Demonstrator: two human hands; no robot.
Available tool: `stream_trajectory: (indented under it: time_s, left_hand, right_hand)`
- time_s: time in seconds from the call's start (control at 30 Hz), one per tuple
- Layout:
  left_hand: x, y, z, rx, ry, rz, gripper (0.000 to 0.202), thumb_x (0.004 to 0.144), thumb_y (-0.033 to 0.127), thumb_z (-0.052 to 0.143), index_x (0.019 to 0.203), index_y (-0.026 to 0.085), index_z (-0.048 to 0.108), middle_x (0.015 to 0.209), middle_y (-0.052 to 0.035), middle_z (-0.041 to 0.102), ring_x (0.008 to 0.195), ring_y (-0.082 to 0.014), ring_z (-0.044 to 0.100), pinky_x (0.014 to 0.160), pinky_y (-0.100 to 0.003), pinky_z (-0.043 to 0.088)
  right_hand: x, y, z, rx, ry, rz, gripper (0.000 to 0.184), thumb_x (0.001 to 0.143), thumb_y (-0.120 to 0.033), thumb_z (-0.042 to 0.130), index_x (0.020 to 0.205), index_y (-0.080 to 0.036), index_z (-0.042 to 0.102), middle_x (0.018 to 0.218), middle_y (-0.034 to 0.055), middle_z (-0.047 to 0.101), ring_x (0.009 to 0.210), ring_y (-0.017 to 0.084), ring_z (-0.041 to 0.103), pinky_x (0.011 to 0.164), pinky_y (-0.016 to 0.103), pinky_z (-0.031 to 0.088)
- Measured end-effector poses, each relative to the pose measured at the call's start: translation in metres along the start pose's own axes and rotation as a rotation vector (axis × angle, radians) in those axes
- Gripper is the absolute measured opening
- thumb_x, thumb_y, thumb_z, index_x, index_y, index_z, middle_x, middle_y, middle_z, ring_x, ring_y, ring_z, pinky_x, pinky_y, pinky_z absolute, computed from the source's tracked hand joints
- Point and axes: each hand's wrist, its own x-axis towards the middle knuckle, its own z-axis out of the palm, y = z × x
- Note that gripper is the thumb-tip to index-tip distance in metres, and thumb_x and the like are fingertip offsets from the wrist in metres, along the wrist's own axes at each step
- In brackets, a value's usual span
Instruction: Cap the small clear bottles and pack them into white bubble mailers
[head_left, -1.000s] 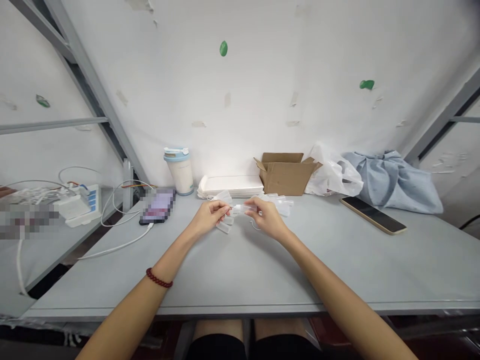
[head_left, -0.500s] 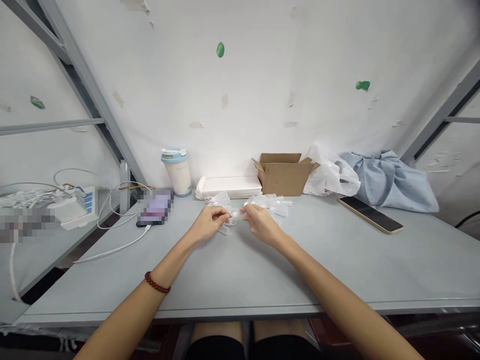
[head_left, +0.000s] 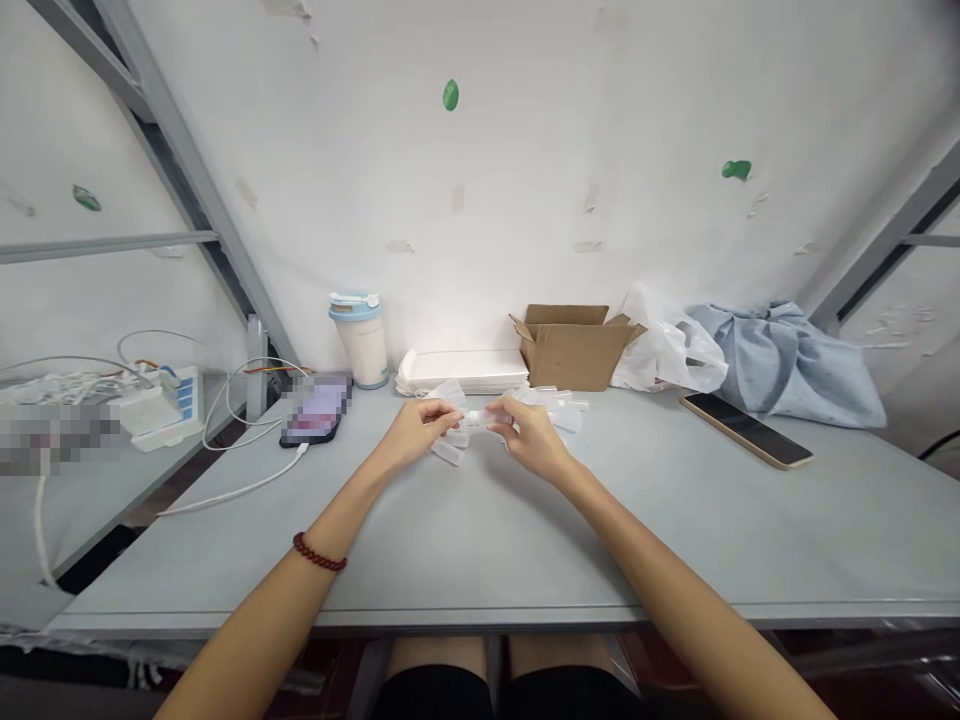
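Between my hands is a small translucent plastic piece with a white middle (head_left: 473, 418), which looks like a little capped tube. My left hand (head_left: 417, 432) pinches its left end between thumb and fingers. The right end sits in the closed fingers of my right hand (head_left: 529, 438). Both hands are just above the grey tabletop and partly cover the piece. Several similar clear plastic pieces (head_left: 448, 453) lie under and behind my left hand, and more clear pieces (head_left: 568, 412) lie spread out behind my right hand.
Along the wall stand a blue-lidded cup (head_left: 361, 345), a white stack (head_left: 465, 370), an open cardboard box (head_left: 574, 358), a white plastic bag (head_left: 667, 350) and a blue cloth bundle (head_left: 795, 365). One phone (head_left: 746, 430) lies right; another phone (head_left: 319, 410), with a cable, lies left.
My hands have risen slightly, and the piece between them is now held level. More of it shows in my right fingers. The whole view has shifted a little.
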Motion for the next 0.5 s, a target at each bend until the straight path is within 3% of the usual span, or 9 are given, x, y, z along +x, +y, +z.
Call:
stream_trajectory:
  time_s: [0.07,0.2,0.3,0.4,0.5]
  left_hand:
    - [0.002,-0.003,-0.002,-0.005,0.053,0.016,0.027,0.069,0.042,0.06,0.067,0.015,0.063,0.059,-0.0002,0.057,0.05,-0.0092,0.044,0.047,-0.021,0.034]
    - [0.011,-0.018,-0.013,-0.035,0.301,0.037,0.026,0.069,0.04,0.059,0.07,0.014,0.062,0.063,-0.0007,0.06,0.054,-0.0102,0.048,0.05,-0.022,0.037]
    - [0.016,-0.031,-0.019,0.017,0.341,0.028,0.025,0.07,0.037,0.058,0.072,0.013,0.063,0.067,-0.0022,0.061,0.061,-0.0124,0.052,0.056,-0.023,0.04]
    - [0.016,-0.034,-0.021,0.05,0.428,0.049,0.032,0.072,0.038,0.057,0.091,0.012,0.063,0.071,-0.0029,0.062,0.065,-0.0138,0.054,0.061,-0.024,0.042]
    - [0.014,-0.028,-0.022,0.019,0.582,0.103,0.048,0.076,0.038,0.055,0.117,0.014,0.051,0.072,-0.001,0.06,0.062,-0.0128,0.054,0.059,-0.023,0.042]
  right_hand:
    - [0.0,-0.001,0.0,-0.015,0.005,-0.014,0.014,0.081,-0.018,0.054,0.095,-0.018,0.057,0.087,0.0056,0.067,0.073,0.016,0.06,0.067,0.028,0.044]
    - [0.003,0.003,-0.01,-0.08,0.018,0.045,0.02,0.08,-0.024,0.058,0.099,-0.019,0.056,0.095,0.0069,0.065,0.083,0.018,0.059,0.071,0.03,0.044]
    - [0.005,0.008,-0.023,-0.181,-0.108,0.145,0.01,0.079,-0.02,0.057,0.088,-0.017,0.058,0.086,0.0063,0.065,0.077,0.018,0.058,0.067,0.029,0.042]
    - [0.005,0.011,-0.035,-0.243,-0.214,0.281,0.006,0.076,-0.02,0.059,0.081,-0.017,0.059,0.075,0.0054,0.065,0.07,0.017,0.058,0.058,0.025,0.039]
    - [0.003,0.015,-0.047,-0.275,-0.247,0.355,0.013,0.07,-0.027,0.066,0.075,-0.017,0.06,0.073,0.0056,0.064,0.066,0.017,0.057,0.051,0.024,0.036]
